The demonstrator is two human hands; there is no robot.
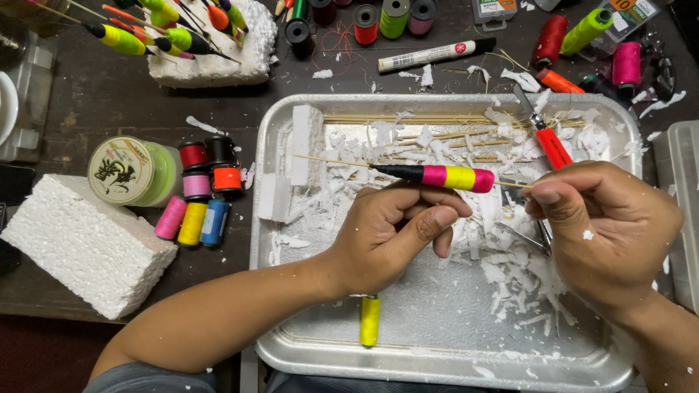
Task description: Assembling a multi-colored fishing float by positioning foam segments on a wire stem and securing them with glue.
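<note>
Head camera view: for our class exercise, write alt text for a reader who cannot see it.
Two bare hands, left hand and right hand, hold a thin stick carrying a black, pink and yellow fishing float over a metal tray littered with white foam shavings. Thread spools and a foam block lie on the dark table alongside.

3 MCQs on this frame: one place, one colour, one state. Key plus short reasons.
1. Where does the yellow spool lie?
A. in the metal tray
B. on the foam block
C. beside the white marker

2. Which colours band the float held over the tray?
A. blue, white, green
B. black, pink, yellow
C. orange, grey, brown

3. How is the float held?
A. lying loose in the shavings
B. stuck in a foam block
C. between the left hand and right hand

Key: 1 A, it rests on the tray floor below the left wrist. 2 B, the bands show along its body. 3 C, fingers of both hands grip it.
</note>
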